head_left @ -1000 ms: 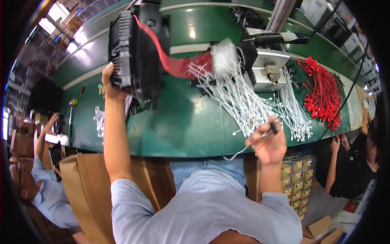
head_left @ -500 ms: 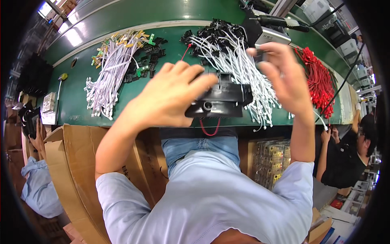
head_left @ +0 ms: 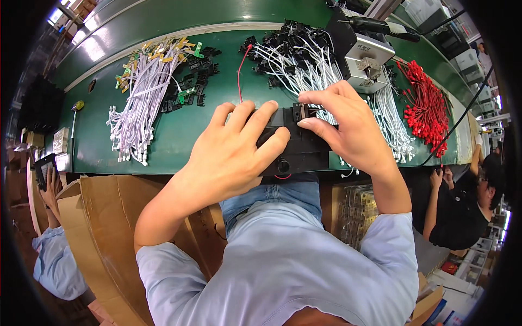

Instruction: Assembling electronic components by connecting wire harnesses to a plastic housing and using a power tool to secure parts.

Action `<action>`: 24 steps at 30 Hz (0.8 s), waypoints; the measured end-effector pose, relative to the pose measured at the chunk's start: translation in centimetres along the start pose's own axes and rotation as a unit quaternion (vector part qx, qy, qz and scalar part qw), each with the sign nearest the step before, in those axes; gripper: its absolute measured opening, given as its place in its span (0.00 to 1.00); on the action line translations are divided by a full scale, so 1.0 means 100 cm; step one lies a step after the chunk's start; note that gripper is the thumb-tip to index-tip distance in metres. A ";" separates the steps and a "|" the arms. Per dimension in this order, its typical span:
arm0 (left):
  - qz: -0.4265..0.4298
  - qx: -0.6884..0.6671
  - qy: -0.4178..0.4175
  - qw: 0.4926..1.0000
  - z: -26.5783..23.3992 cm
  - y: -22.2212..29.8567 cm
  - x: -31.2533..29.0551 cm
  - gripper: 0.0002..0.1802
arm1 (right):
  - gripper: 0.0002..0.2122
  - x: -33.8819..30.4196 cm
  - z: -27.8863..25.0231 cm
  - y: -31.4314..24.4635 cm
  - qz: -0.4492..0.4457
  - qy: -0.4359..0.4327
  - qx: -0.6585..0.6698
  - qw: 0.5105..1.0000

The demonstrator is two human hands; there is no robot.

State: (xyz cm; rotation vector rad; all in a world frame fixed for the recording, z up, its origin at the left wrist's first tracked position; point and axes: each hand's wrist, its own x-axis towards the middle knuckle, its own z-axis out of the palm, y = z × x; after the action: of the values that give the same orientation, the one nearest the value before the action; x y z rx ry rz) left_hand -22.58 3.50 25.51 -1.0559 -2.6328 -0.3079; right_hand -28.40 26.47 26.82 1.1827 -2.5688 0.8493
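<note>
Head view: a black plastic box (head_left: 296,146) lies flat at the near edge of the green table (head_left: 179,130), right in front of the person. The left hand (head_left: 231,155) rests spread over the box's left half, palm down, fingers fanned and pressing it onto the table rather than closing round it. The right hand (head_left: 348,127) sits over the right half, thumb and forefinger pinched on a small black connector (head_left: 300,111) at the box's far edge. A thin red wire (head_left: 239,73) runs up from behind the left hand's fingers across the table.

The box looks like rigid moulded plastic, stiff and likely light for its bulk, smooth enough to slide on the table unless held down; its flat sides and edges seem the safe places to take hold. The connector and wire look delicate, better held by the plug body than by the wire.

Beyond lie a heap of white wires (head_left: 310,65), a bundle of pale wires (head_left: 136,103) to the left, red wires (head_left: 427,106) to the right and a small grey machine (head_left: 364,62)
</note>
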 end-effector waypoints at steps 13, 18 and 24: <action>-0.018 0.020 0.014 1.000 0.003 -0.006 -0.007 0.46 | 0.17 0.002 0.011 0.004 0.033 0.009 0.064 0.997; 0.007 -0.144 -0.038 0.989 -0.013 -0.022 0.003 0.47 | 0.15 -0.011 0.020 -0.001 0.112 0.066 0.094 0.987; -0.165 -0.005 0.127 0.978 -0.020 -0.163 -0.026 0.12 | 0.15 -0.009 0.021 0.001 0.126 0.073 0.135 0.980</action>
State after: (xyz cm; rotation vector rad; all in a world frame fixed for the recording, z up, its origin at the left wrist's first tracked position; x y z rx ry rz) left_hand -31.81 -10.35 25.01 -0.5325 -2.5622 -0.4916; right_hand -27.74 25.88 24.71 0.8250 -2.5756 1.3236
